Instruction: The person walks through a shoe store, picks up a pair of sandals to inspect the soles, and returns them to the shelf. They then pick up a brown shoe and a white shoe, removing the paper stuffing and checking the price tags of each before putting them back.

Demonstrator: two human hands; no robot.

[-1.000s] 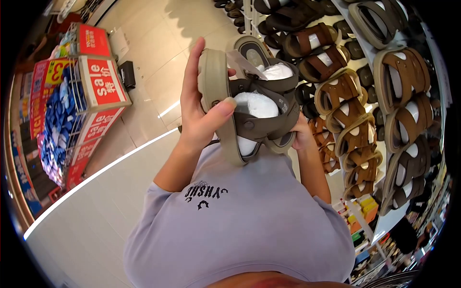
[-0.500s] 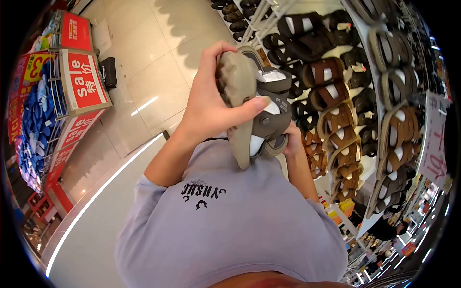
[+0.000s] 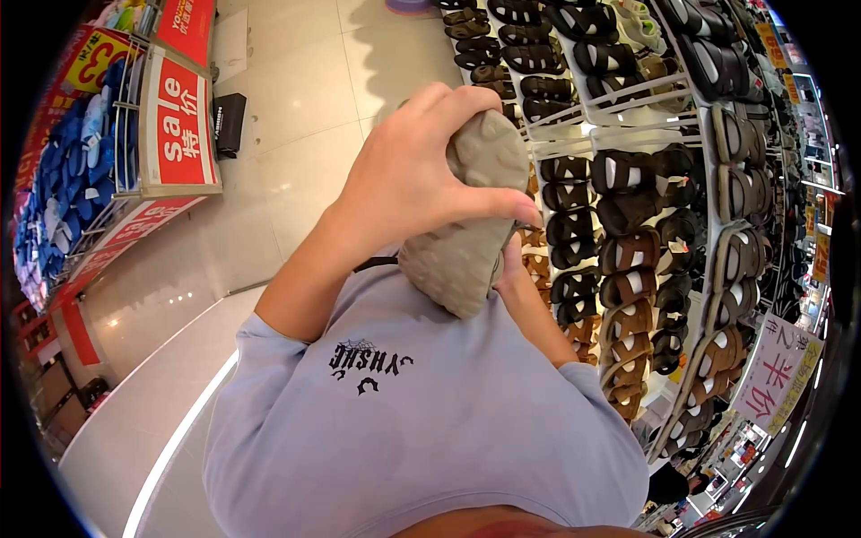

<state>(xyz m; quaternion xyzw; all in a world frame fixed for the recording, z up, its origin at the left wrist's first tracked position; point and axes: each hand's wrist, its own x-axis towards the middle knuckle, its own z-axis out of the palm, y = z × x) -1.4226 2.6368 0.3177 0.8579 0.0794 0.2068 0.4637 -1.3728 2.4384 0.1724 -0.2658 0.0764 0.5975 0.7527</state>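
Left hand (image 3: 408, 170) grips curved, knobbly beige sole (image 3: 462, 255) | right hand (image 3: 512, 266): grip hidden

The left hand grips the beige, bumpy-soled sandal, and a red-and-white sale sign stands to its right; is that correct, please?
Not quite: the head view shows the sale sign to the left of the sandal. The left hand does grip it.
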